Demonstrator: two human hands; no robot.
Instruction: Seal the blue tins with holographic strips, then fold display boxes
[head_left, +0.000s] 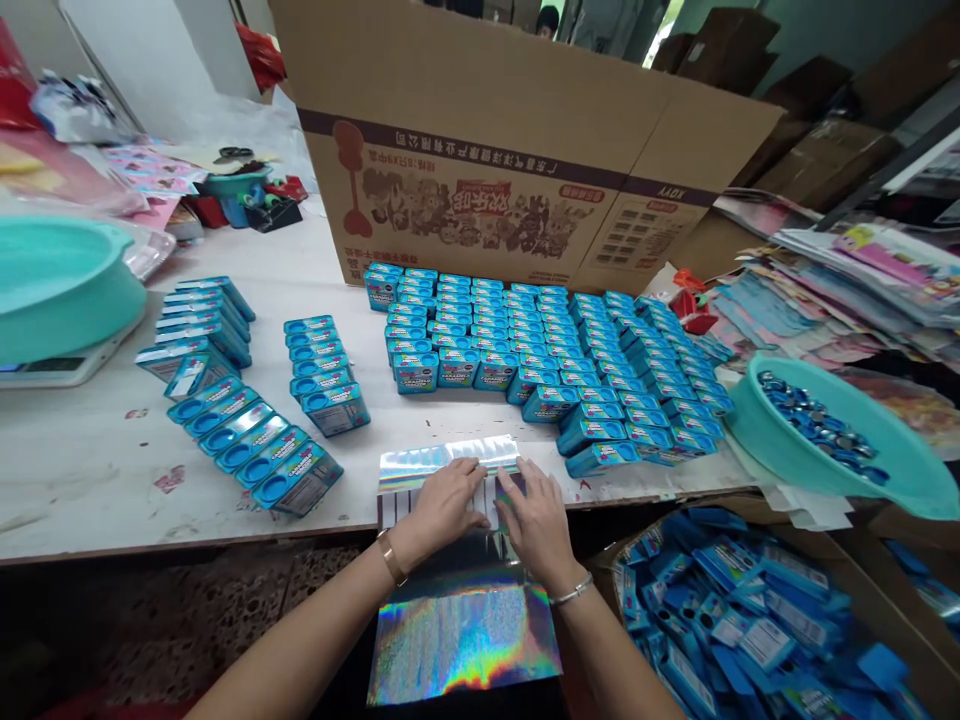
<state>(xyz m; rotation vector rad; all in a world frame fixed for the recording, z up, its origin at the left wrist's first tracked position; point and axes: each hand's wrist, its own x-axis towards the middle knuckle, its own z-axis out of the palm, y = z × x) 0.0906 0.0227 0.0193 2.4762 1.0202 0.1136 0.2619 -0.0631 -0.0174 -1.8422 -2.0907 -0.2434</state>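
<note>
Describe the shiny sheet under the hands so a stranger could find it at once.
Start at the big cardboard box at the back of the white table and come straight forward to the near edge. There the left hand and right hand press on a holographic sheet hanging over that edge. Unlike the small blue boxes around it, it is flat, silvery and rainbow-coloured.

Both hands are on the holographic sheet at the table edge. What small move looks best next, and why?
Probably peel one strip loose with the right hand while the left hand pins the holographic sheet: both sets of fingertips rest on its striped upper part, and half hangs off the table.
</note>
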